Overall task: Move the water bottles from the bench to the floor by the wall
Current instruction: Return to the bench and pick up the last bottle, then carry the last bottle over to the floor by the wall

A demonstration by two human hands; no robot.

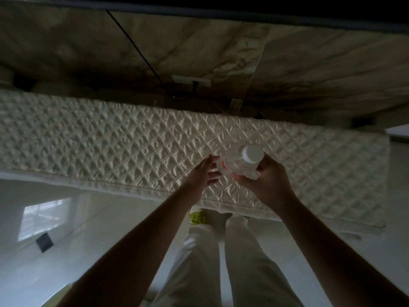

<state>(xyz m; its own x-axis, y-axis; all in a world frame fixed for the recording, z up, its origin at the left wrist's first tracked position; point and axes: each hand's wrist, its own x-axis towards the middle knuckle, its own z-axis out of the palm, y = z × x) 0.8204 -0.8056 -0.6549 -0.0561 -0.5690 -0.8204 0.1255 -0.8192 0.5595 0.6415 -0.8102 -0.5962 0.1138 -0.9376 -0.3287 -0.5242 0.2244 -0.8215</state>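
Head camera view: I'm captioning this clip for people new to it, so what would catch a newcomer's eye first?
First, the clear plastic water bottle with a white cap, right of centre, gripped by the right hand while the left hand reaches its straight fingers toward the bottle's side. Beneath them the cream quilted bench cover spans the whole frame, with the marbled wall behind it.

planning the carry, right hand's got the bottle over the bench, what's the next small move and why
Probably lift the water bottle clear of the quilted bench: the right hand already grips it, while the left hand, fingers straight, only steadies its side.
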